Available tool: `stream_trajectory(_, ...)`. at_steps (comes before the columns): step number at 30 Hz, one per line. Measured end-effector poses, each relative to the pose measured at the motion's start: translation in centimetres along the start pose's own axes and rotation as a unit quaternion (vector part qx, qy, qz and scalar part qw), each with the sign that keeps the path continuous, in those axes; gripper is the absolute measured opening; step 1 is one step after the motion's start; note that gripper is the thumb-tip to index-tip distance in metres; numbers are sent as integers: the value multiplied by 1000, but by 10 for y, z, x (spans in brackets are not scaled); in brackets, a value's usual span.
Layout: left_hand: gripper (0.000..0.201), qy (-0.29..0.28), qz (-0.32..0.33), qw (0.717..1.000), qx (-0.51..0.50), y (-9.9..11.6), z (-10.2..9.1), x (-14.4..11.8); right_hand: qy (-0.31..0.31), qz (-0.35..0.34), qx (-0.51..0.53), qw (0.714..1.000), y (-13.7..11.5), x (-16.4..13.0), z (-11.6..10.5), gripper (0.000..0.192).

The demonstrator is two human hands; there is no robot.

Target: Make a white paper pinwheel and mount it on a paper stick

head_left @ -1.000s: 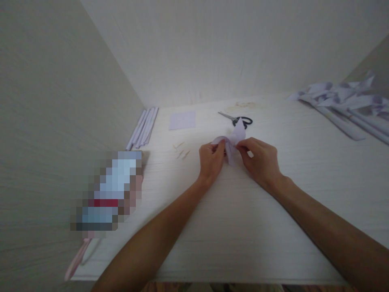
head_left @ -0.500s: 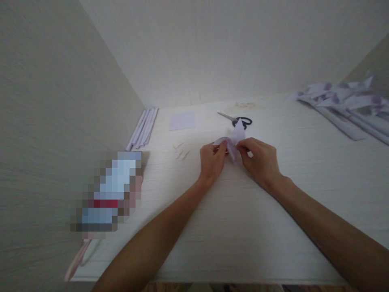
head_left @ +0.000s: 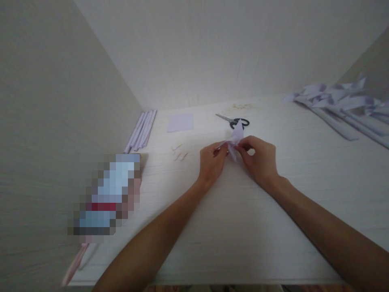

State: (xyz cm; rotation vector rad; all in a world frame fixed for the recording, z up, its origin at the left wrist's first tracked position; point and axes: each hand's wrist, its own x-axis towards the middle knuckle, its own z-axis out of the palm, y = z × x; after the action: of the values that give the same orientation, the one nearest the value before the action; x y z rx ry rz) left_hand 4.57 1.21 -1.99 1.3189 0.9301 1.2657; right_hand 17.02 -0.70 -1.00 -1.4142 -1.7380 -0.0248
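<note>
My left hand (head_left: 212,161) and right hand (head_left: 259,159) meet at centre frame, both pinching one small folded lilac paper piece (head_left: 234,138). Left thumb and forefinger grip its left flap; right fingertips (head_left: 240,145) grip the right side. One pointed tip sticks up above my hands, another flap hangs down between them. Whether the paper touches the bench (head_left: 231,219) or is held just over it, I cannot tell.

Just behind the paper, upper centre, black-handled scissors (head_left: 233,120) lie flat, blades pointing to the left of the frame. Left of them, a flat lilac paper square (head_left: 180,122). Further left, against the side wall, a bundle of rolled lilac paper sticks (head_left: 141,130) lies lengthwise. A few small pale scraps (head_left: 180,152) sit on the bench left of my left hand, near but apart. Upper right of frame: a pile of finished lilac paper pieces with long stems (head_left: 340,106), well apart from my hands. Lower left: a pixelated blurred object (head_left: 107,194), unreadable, with a pink strip (head_left: 74,263) coming out below it at the bench edge.
</note>
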Motion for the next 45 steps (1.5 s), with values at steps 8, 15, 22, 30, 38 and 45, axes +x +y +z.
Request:
stream_trajectory(8,25,-9,21,999,39,0,-1,0,9,82,95,992,3,2,0,5)
stream_trajectory(15,24,-16,65,992,105,-2,-5,1,0,76,116,990,9,3,1,9)
stream_trajectory(22,19,-14,95,987,130,4,-7,0,-20,30,99,994,6,4,-1,8)
stream_trajectory(30,17,13,70,988,139,3,-7,0,-67,-24,68,995,3,5,-3,13)
stream_trajectory(38,15,49,4,996,71,4,-7,3,-57,32,151,986,8,5,-1,10)
stream_trajectory(45,14,56,-40,998,9,9,-6,5,-40,175,351,919,3,5,1,13)
